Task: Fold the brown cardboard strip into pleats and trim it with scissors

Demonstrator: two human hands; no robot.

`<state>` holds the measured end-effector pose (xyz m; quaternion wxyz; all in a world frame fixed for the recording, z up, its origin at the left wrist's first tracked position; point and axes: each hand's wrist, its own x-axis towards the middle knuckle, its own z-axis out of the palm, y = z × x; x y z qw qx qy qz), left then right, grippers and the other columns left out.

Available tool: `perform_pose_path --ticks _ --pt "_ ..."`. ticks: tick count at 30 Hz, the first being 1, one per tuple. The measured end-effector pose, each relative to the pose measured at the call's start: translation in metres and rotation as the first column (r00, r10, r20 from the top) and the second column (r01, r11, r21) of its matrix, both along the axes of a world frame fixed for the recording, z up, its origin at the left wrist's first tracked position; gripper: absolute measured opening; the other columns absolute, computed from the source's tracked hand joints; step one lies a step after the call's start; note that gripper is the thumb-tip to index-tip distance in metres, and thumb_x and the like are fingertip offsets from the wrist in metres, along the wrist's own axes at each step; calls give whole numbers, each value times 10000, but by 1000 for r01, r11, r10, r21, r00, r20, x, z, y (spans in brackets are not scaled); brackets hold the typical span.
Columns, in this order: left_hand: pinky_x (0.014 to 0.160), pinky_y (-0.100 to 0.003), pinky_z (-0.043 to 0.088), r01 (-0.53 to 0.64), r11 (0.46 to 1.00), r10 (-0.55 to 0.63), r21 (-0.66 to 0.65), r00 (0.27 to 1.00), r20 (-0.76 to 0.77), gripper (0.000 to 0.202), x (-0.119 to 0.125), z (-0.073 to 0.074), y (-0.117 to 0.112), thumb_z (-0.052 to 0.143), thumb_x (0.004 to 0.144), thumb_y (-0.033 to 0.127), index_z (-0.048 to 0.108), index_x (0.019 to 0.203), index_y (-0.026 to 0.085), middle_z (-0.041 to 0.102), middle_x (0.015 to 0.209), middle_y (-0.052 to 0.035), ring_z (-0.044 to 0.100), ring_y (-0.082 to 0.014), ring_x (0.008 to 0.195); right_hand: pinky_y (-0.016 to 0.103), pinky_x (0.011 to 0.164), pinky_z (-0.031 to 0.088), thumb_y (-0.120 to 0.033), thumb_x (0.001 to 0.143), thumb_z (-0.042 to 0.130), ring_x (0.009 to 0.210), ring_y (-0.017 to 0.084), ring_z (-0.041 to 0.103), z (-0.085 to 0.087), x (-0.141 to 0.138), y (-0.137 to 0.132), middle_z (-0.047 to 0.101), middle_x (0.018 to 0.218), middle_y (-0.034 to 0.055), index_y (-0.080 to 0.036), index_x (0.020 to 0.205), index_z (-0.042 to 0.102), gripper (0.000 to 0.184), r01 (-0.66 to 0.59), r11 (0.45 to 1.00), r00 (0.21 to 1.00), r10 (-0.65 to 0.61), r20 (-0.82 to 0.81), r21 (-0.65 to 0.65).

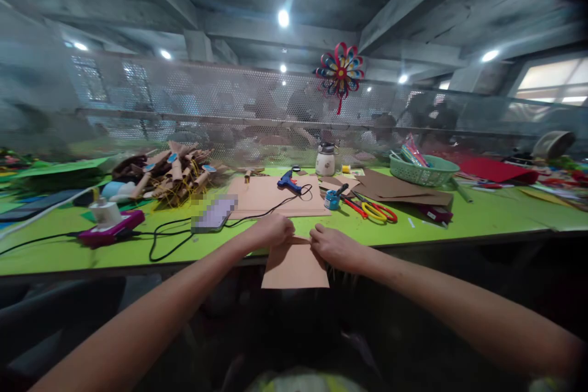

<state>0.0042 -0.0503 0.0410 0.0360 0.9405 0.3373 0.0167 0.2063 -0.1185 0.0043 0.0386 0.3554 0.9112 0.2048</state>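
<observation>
A sheet of brown paper (296, 266) hangs over the front edge of the green table, its top edge folded or rolled into a narrow strip. My left hand (274, 230) is closed on the strip's left end, and my right hand (331, 247) pinches its right end. The fingertips partly hide the fold. Just beyond my hands lies a flat brown cardboard sheet (248, 196), on which a blue glue gun (288, 182) rests with its black cord trailing left.
Right of the cardboard stand a blue glue jar (331, 199), red-handled scissors (383, 211) and a green basket (425, 174). To the left are a phone (214, 214), a purple power strip (111, 228) and a pile of rolled-paper pieces (177, 174). A mesh screen (229, 104) closes the back.
</observation>
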Motion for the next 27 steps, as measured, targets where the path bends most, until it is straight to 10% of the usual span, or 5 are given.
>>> perform_pose_path --ticks 12,27 --pt "513 -208 338 -52 970 48 -238 999 -24 325 7 -5 7 513 804 410 656 935 150 677 800 -55 552 -146 646 360 616 416 -145 864 504 845 259 452 -27 -16 -14 530 839 136 -97 840 648 153 133 983 985 -118 -124 123" --pt "493 -200 300 -19 937 94 -348 975 200 223 2 -4 3 581 704 349 607 757 133 541 619 23 447 -107 576 328 833 408 -272 899 530 1000 216 469 18 1 -5 549 1029 115 -136 1089 607 246 114 988 801 -155 -578 -107"
